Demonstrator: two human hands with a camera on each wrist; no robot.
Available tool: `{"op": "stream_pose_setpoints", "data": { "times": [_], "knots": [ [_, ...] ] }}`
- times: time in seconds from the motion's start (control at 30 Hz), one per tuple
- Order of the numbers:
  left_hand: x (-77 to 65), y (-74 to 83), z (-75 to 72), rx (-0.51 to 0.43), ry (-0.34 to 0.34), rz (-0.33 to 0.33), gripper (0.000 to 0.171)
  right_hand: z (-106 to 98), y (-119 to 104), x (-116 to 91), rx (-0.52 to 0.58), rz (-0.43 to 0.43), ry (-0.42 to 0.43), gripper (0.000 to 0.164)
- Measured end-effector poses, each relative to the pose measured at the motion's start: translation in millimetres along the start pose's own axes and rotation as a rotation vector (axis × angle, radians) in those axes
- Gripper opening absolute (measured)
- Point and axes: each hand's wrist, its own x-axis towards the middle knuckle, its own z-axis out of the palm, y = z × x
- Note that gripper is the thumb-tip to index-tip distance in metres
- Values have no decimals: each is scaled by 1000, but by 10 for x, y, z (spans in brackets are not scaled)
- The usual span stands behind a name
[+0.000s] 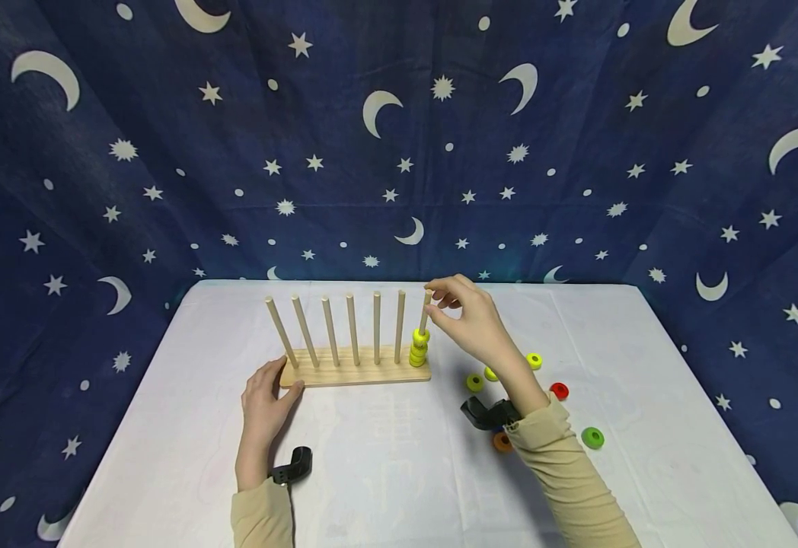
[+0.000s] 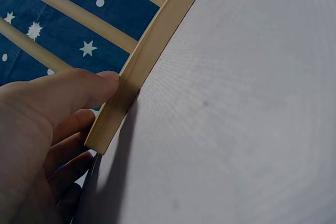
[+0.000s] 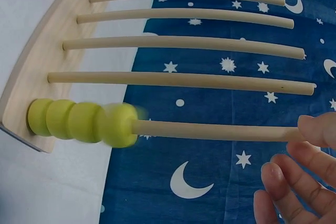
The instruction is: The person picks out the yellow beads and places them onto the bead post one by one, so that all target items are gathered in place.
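A wooden peg rack [image 1: 365, 373] stands on the table, with several upright pegs in a row. Its left end is gripped by my left hand [image 1: 265, 403], thumb [image 2: 100, 87] on the front edge and fingers behind. At the far right peg [image 3: 220, 130], my right hand [image 1: 467, 316] has thumb and fingertips spread around the top, with no ring between them. Several yellow rings [image 3: 65, 119] are stacked low on that peg. The uppermost yellow ring [image 3: 119, 125] looks blurred, close above the others. The other pegs carry no rings.
Right of the rack lie loose yellow rings [image 1: 474, 383], a red ring [image 1: 560, 391], a green ring [image 1: 593, 438] and an orange ring [image 1: 502, 442], partly under the right forearm. A dark blue star-and-moon cloth [image 1: 344, 221] hangs behind the white table [image 1: 385, 457].
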Motion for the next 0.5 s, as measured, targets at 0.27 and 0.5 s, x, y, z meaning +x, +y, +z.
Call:
{"op": "stream_pose_setpoints", "data": {
  "times": [0.27, 0.5],
  "knots": [
    [-1, 0, -6, 2, 0, -3, 61, -21, 59, -43, -9, 13, 6, 26],
    [2, -5, -1, 0, -2, 1, 61, -49, 185, -130, -17, 41, 14, 24]
  ]
}}
